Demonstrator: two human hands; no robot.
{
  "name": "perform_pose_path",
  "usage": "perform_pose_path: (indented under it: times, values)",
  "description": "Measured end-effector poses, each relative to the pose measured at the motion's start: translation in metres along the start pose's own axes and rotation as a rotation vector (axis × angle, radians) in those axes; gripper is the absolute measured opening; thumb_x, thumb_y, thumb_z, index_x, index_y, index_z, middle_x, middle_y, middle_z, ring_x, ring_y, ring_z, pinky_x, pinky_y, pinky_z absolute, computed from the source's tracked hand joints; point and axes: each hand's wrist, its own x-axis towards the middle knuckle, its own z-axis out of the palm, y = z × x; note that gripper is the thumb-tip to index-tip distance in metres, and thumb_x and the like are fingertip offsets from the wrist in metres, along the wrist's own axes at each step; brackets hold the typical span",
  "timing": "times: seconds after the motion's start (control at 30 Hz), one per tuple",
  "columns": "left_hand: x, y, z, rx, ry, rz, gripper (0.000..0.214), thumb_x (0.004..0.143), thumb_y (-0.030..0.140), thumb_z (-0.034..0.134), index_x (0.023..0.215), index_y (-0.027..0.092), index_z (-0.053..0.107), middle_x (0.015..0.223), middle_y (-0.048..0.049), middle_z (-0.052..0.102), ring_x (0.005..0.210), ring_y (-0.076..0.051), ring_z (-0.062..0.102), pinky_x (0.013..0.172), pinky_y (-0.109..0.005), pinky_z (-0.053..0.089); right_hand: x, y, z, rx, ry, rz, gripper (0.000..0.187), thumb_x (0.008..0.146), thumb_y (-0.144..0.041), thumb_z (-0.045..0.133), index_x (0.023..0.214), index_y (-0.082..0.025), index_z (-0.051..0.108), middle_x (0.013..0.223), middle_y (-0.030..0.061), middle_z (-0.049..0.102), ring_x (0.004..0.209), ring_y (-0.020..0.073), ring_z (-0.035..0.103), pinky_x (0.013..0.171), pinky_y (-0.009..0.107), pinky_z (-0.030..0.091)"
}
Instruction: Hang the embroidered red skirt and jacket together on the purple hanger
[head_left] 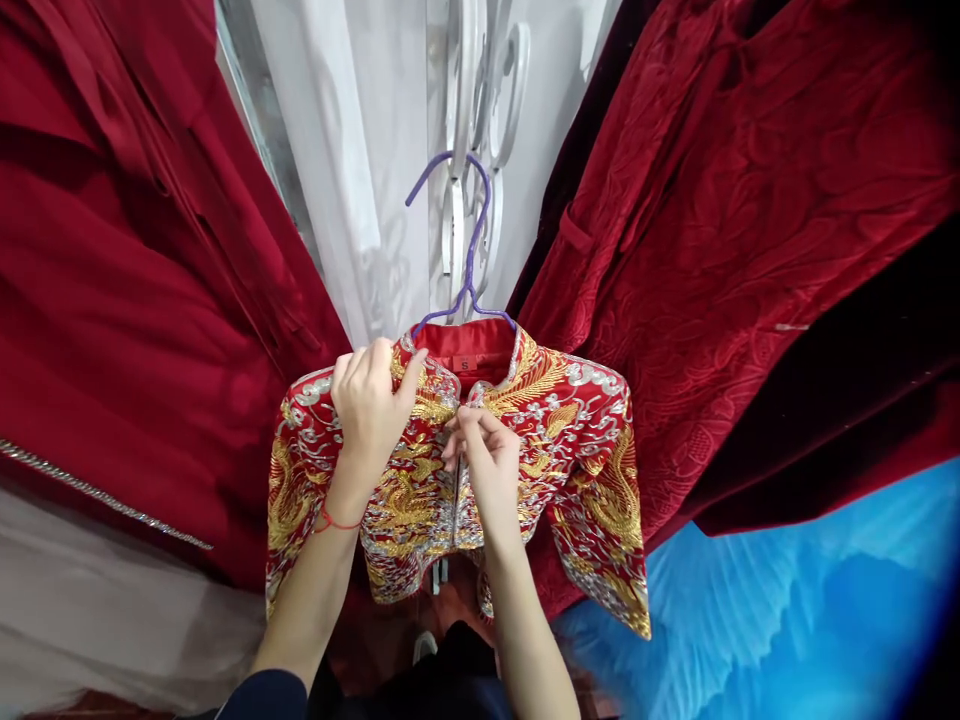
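Note:
A short red jacket (577, 450) with gold and silver embroidery hangs on a purple hanger (471, 250) in front of me. My left hand (371, 405) grips the jacket's left front panel just below the collar, fingers curled over the cloth. A thin red string circles that wrist. My right hand (484, 450) pinches the centre front opening of the jacket, fingertips pressed together at the fastening. What sits between those fingertips is too small to make out.
Dark red garments hang close on the left (135, 280) and right (735, 230). White sheer fabric (360, 150) hangs behind the hanger. Blue pleated cloth (787, 610) lies at lower right, pale cloth (90, 610) at lower left.

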Motion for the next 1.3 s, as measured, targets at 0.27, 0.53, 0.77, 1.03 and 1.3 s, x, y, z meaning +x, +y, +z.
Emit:
perform_pose_path:
  times: [0.27,0.53,0.77,1.03,1.3]
  values:
    - [-0.001,-0.002,0.003,-0.027,-0.027,-0.022,0.039,0.100,0.051,0.047,0.077,0.020,0.056,0.068,-0.0035,0.059,0.068,-0.020,0.054,0.070,-0.035,0.035,-0.026,0.044,-0.008,-0.117,0.104,-0.014,0.036,0.094,-0.053,0.056,0.082,-0.019,0.060,0.049,-0.0067,0.053,0.038,0.0085,0.047,0.042,0.021,0.036]
    - [-0.003,-0.001,0.002,-0.145,-0.077,-0.098,0.037,0.099,0.051,0.048,0.082,0.020,0.058,0.073,-0.0045,0.062,0.074,-0.022,0.056,0.076,-0.036,0.035,-0.073,0.104,-0.042,-0.185,0.072,0.188,0.041,0.094,-0.057,0.054,0.079,-0.020,0.058,0.042,-0.0071,0.049,0.035,0.0089,0.041,0.042,0.023,0.031]
    - [-0.005,-0.003,0.004,-0.096,-0.054,-0.071,0.036,0.098,0.051,0.049,0.083,0.021,0.060,0.072,-0.0056,0.062,0.075,-0.023,0.057,0.076,-0.037,0.037,-0.095,0.181,-0.073,-0.163,0.045,0.346,0.051,0.086,-0.070,0.055,0.076,-0.020,0.058,0.040,-0.0078,0.045,0.031,0.0083,0.035,0.036,0.022,0.024]
    - [-0.007,-0.004,0.013,-0.148,0.007,-0.109,0.034,0.095,0.054,0.052,0.088,0.022,0.061,0.074,-0.0055,0.063,0.079,-0.025,0.061,0.081,-0.039,0.041,-0.120,0.223,-0.097,-0.223,0.047,0.430,0.059,0.078,-0.079,0.056,0.067,-0.021,0.052,0.039,-0.0075,0.041,0.032,0.0078,0.034,0.036,0.022,0.025]
    - [-0.010,-0.009,0.011,-0.168,-0.050,-0.113,0.034,0.093,0.055,0.054,0.090,0.022,0.061,0.079,-0.0067,0.064,0.085,-0.026,0.062,0.086,-0.040,0.042,-0.133,0.241,-0.096,-0.264,0.048,0.469,0.061,0.074,-0.081,0.057,0.059,-0.024,0.044,0.041,-0.0074,0.035,0.038,0.0093,0.035,0.039,0.023,0.029]
